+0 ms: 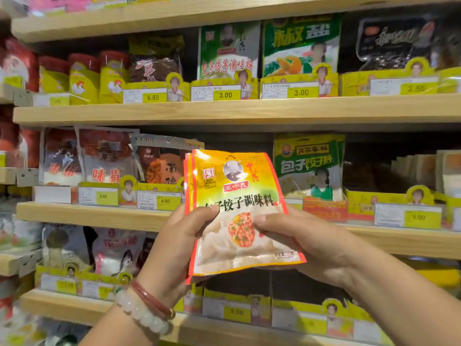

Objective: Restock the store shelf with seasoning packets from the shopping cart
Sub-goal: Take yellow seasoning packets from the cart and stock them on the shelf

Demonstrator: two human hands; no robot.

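A small stack of orange and yellow seasoning packets [237, 196], printed with dumplings, is held upright in front of the middle wooden shelf [99, 216]. My left hand [184, 243] grips the stack's lower left edge, thumb on the front; two bracelets ring its wrist. My right hand [306, 243] holds the lower right side, thumb pressed on the front packet. Behind the stack, the shelf slot between the brown packets [159, 166] and the green packets [309, 163] looks dark. The shopping cart is out of view.
Above, a shelf [224, 111] carries green packets [228, 51], yellow and red chicken bags [109, 78] and yellow price-tag trays. Lower shelves [74, 308] hold more packets and price tags. Boxes [444, 171] stand at far right.
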